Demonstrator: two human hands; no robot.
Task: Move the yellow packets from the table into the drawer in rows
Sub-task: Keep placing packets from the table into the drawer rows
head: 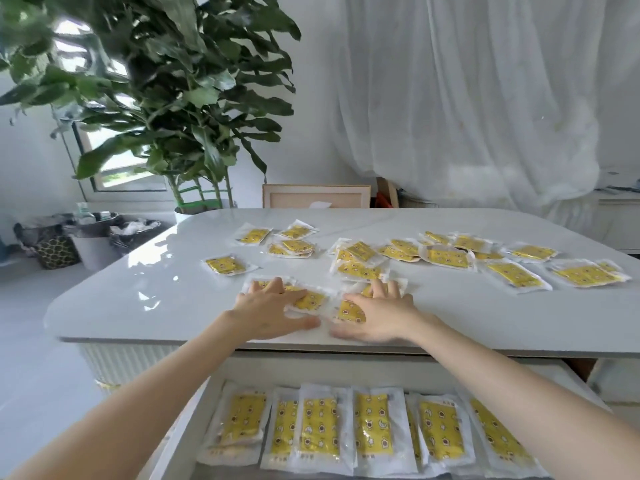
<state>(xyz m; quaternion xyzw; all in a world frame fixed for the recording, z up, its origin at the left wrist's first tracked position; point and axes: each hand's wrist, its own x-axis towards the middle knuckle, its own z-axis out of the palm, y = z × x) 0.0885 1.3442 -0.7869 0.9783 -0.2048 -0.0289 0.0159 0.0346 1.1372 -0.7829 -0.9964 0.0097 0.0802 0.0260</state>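
Observation:
Several yellow packets in clear wrappers lie scattered over the white table [145, 299], most toward the back right [446, 256]. My left hand [266, 311] lies flat with straight fingers on packets [313, 299] near the front edge. My right hand [377, 315] rests flat on another packet [349, 311] beside it. Below the table edge the open drawer [194, 403] holds a row of several packets [318, 424] lying side by side.
A large potted plant [180, 109] stands behind the table's left corner. Lined bins [93, 237] sit on the floor at the left. A wooden frame [315, 197] leans behind the table, and white curtains [467, 98] hang at the back.

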